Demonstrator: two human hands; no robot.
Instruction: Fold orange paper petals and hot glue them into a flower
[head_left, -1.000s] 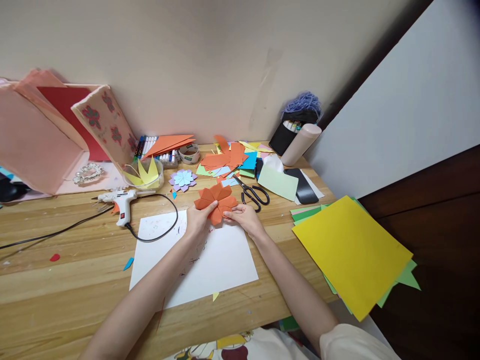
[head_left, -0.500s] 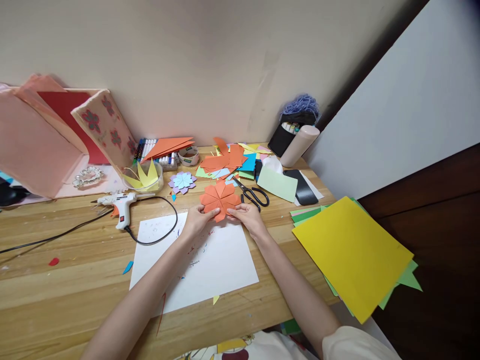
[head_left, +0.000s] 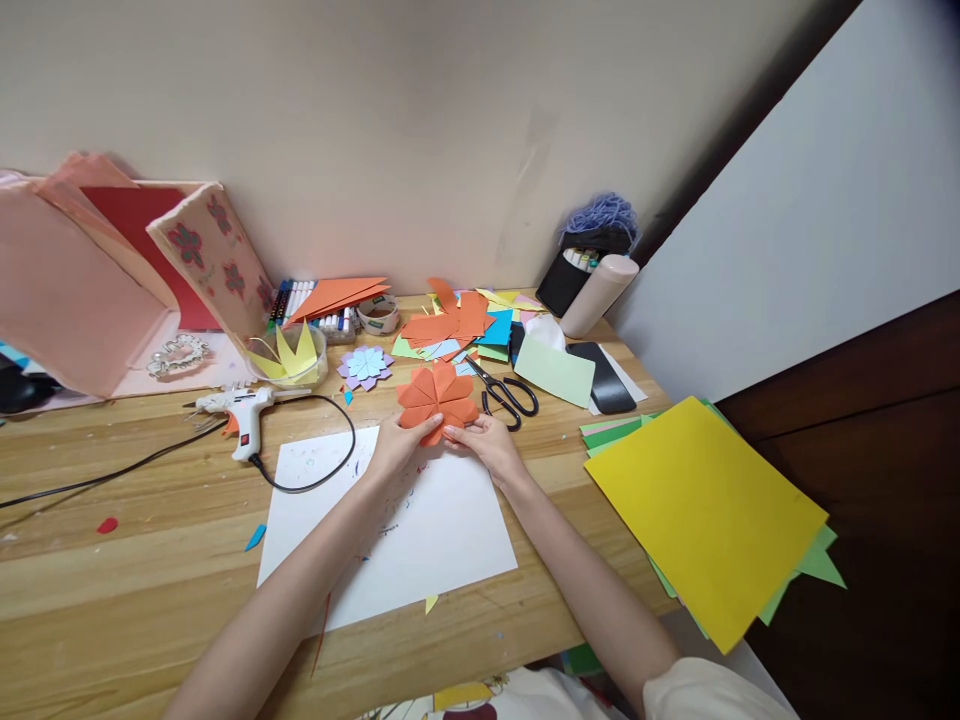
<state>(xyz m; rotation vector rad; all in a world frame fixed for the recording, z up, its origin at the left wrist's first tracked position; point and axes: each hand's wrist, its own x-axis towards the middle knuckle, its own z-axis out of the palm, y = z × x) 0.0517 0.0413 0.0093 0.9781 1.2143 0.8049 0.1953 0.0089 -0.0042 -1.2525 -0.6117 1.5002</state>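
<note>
An orange paper flower (head_left: pixel 436 392) with folded petals is held above the top edge of a white sheet (head_left: pixel 442 520). My left hand (head_left: pixel 401 440) pinches its lower left side, thumb on top. At its lower right side my right hand (head_left: pixel 480 442) grips it too, the thumb near the other thumb. Black-handled scissors (head_left: pixel 501 390) lie just right of the flower. A smaller purple and light blue paper flower (head_left: pixel 365 367) rests on the table to the left.
A white glue gun (head_left: pixel 246 415) with a black cord lies at left. Behind are a tub with yellow paper (head_left: pixel 289 355), a tape roll (head_left: pixel 378 314) and orange scraps (head_left: pixel 450 320). Yellow sheets (head_left: pixel 705 510) overhang the right edge. A pink bottle (head_left: pixel 600 295) leans at the back.
My right thumb has shifted left along the flower, closer to my left thumb. The flower has moved slightly left and is turned a little.
</note>
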